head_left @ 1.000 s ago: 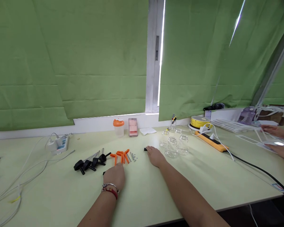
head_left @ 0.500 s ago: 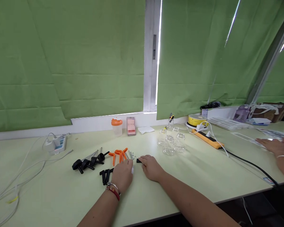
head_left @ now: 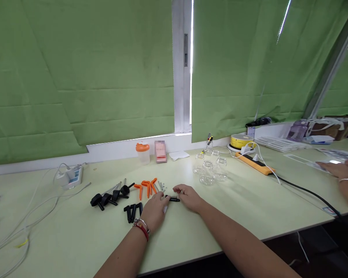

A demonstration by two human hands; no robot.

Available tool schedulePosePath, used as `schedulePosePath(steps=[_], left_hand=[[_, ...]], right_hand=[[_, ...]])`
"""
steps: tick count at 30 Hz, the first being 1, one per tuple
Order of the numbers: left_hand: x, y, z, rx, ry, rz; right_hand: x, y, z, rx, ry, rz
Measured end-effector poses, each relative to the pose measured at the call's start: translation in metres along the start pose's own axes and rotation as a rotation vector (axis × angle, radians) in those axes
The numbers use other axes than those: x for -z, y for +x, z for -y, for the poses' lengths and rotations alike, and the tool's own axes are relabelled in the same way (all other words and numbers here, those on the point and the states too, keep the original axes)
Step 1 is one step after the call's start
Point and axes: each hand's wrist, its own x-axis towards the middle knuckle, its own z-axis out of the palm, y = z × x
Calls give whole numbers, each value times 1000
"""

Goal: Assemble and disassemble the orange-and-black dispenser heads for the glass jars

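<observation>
A small black comb-like piece lies between my hands, low over the table. The fingers of my left hand are closed on its left end, with something white under the palm. My right hand is just right of the piece, fingers curled; whether its fingertips hold anything is too small to tell. Left of my left hand are black L-shaped parts. Behind them are several orange parts, and black knobs with metal rods. Small screws and nuts lie just beyond my hands.
Glass jars stand right of centre, near an orange power strip. An orange-lidded cup is at the back. White cables run across the left. Another person's hands are at the far right.
My right hand has come off the black piece, which now shows more of its length. My left hand has moved slightly right and closed on its left end. The view has shifted a little.
</observation>
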Motion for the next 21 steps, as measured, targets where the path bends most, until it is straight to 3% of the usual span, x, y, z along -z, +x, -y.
schedulePosePath(steps=[10, 21], left_hand=[[6, -1, 4, -7, -74, -17], [10, -1, 3, 21, -83, 10]], right_hand=[[2, 1, 2, 19, -114, -5], [0, -1, 11, 229, -348, 109]])
